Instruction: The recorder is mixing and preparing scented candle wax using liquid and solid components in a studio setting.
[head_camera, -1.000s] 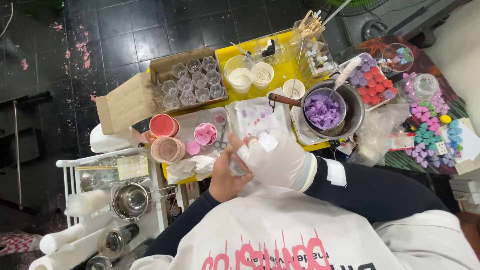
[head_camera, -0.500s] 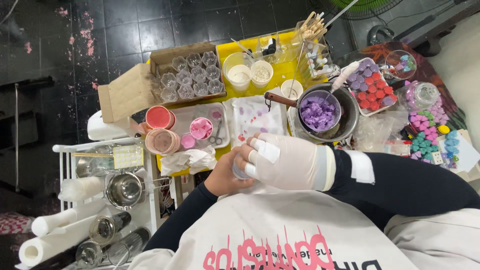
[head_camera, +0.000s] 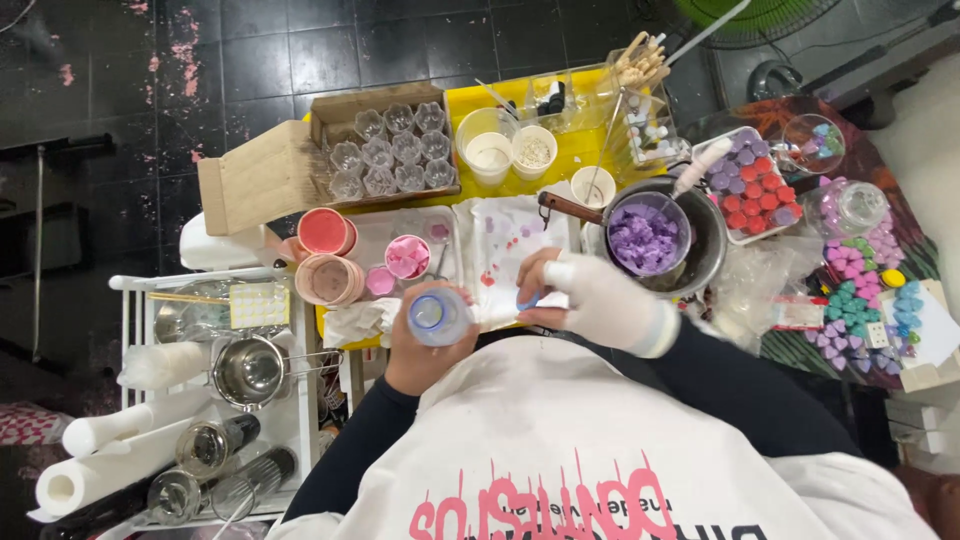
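Now apart, left hand (head_camera: 425, 345) grips a bottle (head_camera: 436, 317) at table's 6 o'clock; gloved right hand (head_camera: 590, 300) pinches its blue cap (head_camera: 530, 299). Bottle looks light, slippery; hold mid-body.

We are in a small craft workshop, the kind where wax or soap pieces are cast by hand. On the crowded yellow tabletop (head_camera: 575, 150) we see a metal pot (head_camera: 705, 235) with a cup of purple chunks (head_camera: 645, 238), a cardboard box of little clear moulds (head_camera: 392, 150), pink-stained cups (head_camera: 325, 232), and a tray of red and purple cast shapes (head_camera: 752, 185). Beside us a white wire rack (head_camera: 135, 300) carries paper rolls and steel pots, above a dark tiled floor (head_camera: 150, 90) spotted with pink.
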